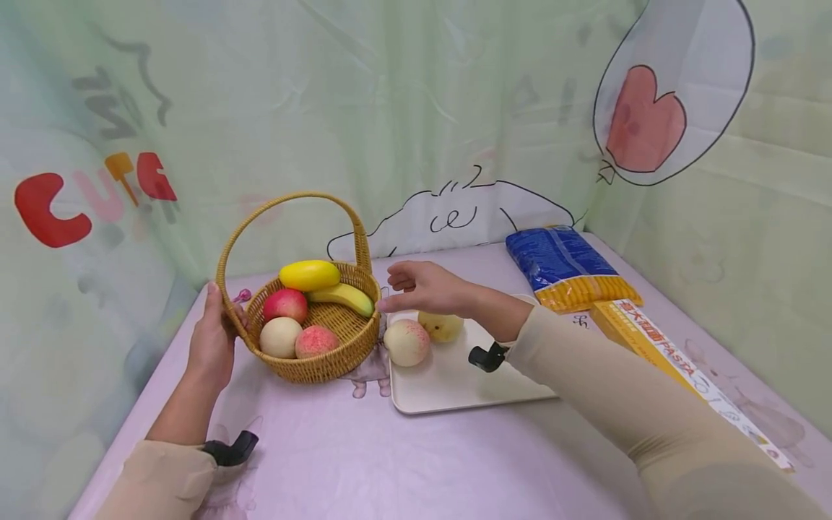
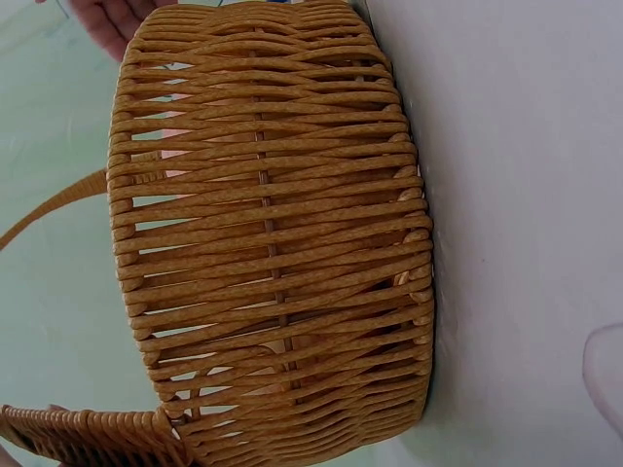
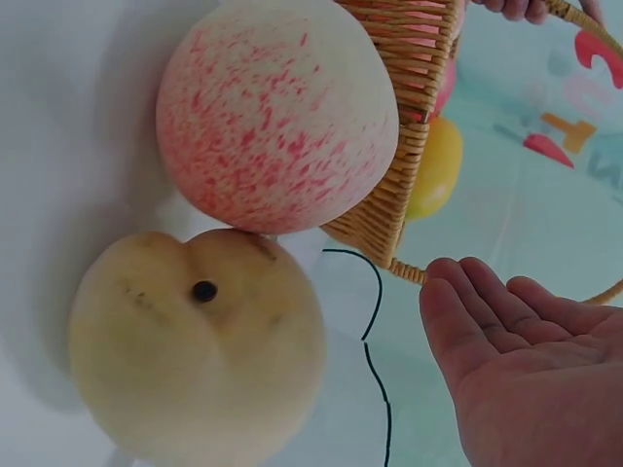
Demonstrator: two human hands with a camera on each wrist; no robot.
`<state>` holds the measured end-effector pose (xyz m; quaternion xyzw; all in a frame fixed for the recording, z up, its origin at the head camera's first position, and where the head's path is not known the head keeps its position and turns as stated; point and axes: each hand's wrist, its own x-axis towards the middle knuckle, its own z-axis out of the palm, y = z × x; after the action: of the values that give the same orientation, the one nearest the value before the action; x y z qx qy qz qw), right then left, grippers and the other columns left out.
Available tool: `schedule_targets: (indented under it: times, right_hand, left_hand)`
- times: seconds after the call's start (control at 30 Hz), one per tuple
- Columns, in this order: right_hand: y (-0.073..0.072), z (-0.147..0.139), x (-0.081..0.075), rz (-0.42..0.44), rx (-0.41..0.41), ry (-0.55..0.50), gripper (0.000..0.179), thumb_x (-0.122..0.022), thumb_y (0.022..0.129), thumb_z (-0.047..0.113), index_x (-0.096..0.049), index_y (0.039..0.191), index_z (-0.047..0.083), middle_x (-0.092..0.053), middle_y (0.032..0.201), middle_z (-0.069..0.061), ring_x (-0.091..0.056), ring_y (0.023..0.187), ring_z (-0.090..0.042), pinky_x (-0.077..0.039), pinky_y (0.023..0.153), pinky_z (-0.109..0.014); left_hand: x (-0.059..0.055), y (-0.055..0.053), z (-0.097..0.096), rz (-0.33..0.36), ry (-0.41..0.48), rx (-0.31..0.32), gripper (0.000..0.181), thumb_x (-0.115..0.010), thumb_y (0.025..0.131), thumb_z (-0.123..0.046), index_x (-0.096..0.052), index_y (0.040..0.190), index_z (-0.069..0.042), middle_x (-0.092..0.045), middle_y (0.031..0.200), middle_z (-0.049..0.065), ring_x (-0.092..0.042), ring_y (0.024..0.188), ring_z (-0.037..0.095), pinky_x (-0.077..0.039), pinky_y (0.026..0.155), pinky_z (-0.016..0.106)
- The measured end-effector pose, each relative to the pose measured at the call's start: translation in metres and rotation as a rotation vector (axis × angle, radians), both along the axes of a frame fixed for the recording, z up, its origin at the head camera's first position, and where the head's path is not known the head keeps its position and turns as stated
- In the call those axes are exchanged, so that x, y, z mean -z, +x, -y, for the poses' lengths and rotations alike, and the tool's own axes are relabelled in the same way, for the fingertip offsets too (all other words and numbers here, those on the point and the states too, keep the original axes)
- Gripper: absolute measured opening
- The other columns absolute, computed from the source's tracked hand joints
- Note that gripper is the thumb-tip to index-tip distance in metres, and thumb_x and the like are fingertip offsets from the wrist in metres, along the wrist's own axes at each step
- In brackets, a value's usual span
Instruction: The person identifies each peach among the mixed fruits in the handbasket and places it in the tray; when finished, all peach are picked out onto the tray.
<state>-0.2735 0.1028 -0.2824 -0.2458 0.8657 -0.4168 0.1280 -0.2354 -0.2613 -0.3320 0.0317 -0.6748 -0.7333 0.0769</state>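
Note:
A wicker basket (image 1: 325, 372) stands on the left of the table. My left hand (image 1: 211, 343) holds the base of its handle at the left rim, the thumb in front and the other fingers largely hidden behind. Inside lie a yellow oval fruit (image 1: 309, 275), a banana (image 1: 347, 296), a red apple-like fruit (image 1: 286, 306), a cream round fruit (image 1: 280, 337) and a pink peach (image 1: 316, 341). My right hand (image 3: 535, 365) holds nothing, its fingers extended by the basket's right rim; whether they touch it, I cannot tell.
A white tray (image 1: 468, 397) carries a blushed peach (image 1: 408, 343) and a yellowish round fruit (image 1: 443, 326), below my right hand. A blue-and-orange packet (image 1: 562, 260) and a long pasta box (image 1: 682, 368) lie on the right. Printed curtains (image 1: 416, 108) enclose the table.

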Motion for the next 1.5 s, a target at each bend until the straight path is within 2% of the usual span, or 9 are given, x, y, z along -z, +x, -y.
schedule_targets:
  times: [0.17,0.4,0.43,0.67,0.9,1.1,1.37,1.5]
  right_hand:
    - [-0.002,0.010,-0.003,0.011,-0.025,-0.008,0.086,-0.079,0.089,0.041,-0.039,0.156,0.003,-0.053,0.152,-0.018,-0.053,0.140,-0.030,-0.042,0.116,-0.044]
    - [-0.004,0.027,-0.006,0.001,-0.061,-0.006,0.080,-0.081,0.088,0.045,-0.047,0.151,0.008,-0.059,0.146,-0.009,-0.056,0.137,-0.028,-0.046,0.113,-0.041]
    - [-0.004,0.030,-0.007,-0.007,-0.071,0.004,0.078,-0.080,0.088,0.046,-0.050,0.148,0.007,-0.061,0.142,-0.011,-0.057,0.134,-0.028,-0.047,0.111,-0.041]
    - [-0.004,0.048,-0.014,-0.037,-0.099,0.077,0.085,-0.080,0.087,0.050,-0.046,0.152,0.006,-0.056,0.150,-0.011,-0.057,0.136,-0.026,-0.046,0.113,-0.039]
    - [-0.007,0.059,-0.014,-0.041,-0.117,0.141,0.086,-0.078,0.088,0.053,-0.046,0.152,0.006,-0.055,0.152,-0.010,-0.055,0.138,-0.022,-0.046,0.113,-0.038]
    - [-0.008,0.069,-0.017,-0.067,-0.144,0.185,0.085,-0.078,0.088,0.054,-0.047,0.151,0.007,-0.058,0.149,-0.009,-0.056,0.137,-0.021,-0.046,0.112,-0.038]
    - [-0.010,0.084,-0.015,-0.044,-0.204,0.232,0.087,-0.077,0.088,0.054,-0.045,0.153,0.005,-0.058,0.148,-0.010,-0.055,0.137,-0.023,-0.047,0.112,-0.037]
    - [-0.012,0.090,-0.012,-0.084,-0.212,0.263,0.086,-0.076,0.088,0.056,-0.048,0.151,0.005,-0.062,0.141,-0.006,-0.058,0.128,-0.019,-0.047,0.108,-0.033]
  left_hand:
    - [-0.003,-0.001,-0.001,0.008,0.005,0.002,0.060,-0.036,0.102,-0.070,-0.046,0.103,-0.011,-0.046,0.092,-0.001,-0.045,0.096,0.019,-0.037,0.097,0.027]
    - [-0.003,-0.001,0.000,0.021,0.006,-0.001,0.061,-0.036,0.102,-0.070,-0.047,0.102,-0.011,-0.047,0.091,-0.002,-0.045,0.095,0.018,-0.037,0.097,0.026]
    - [-0.003,-0.001,0.000,0.021,0.003,-0.003,0.061,-0.036,0.102,-0.071,-0.047,0.101,-0.011,-0.047,0.091,-0.002,-0.046,0.095,0.018,-0.038,0.096,0.025]
    - [-0.002,-0.002,0.000,0.021,0.004,-0.010,0.061,-0.035,0.102,-0.071,-0.047,0.102,-0.011,-0.047,0.091,-0.002,-0.045,0.095,0.018,-0.038,0.096,0.025]
    - [-0.001,-0.003,-0.001,0.046,-0.008,-0.013,0.064,-0.034,0.101,-0.072,-0.045,0.103,-0.010,-0.047,0.091,-0.003,-0.045,0.095,0.017,-0.038,0.095,0.025]
    - [-0.001,-0.004,0.000,0.042,-0.022,-0.016,0.064,-0.033,0.101,-0.073,-0.044,0.105,-0.010,-0.046,0.092,-0.002,-0.044,0.096,0.017,-0.036,0.098,0.028]
    - [0.000,-0.005,0.000,0.038,-0.022,-0.025,0.065,-0.033,0.101,-0.073,-0.043,0.105,-0.009,-0.045,0.090,-0.003,-0.044,0.094,0.016,-0.035,0.097,0.027]
    - [0.001,-0.005,0.000,0.034,-0.032,-0.021,0.066,-0.033,0.100,-0.074,-0.044,0.104,-0.009,-0.046,0.090,-0.003,-0.044,0.094,0.016,-0.036,0.095,0.027]
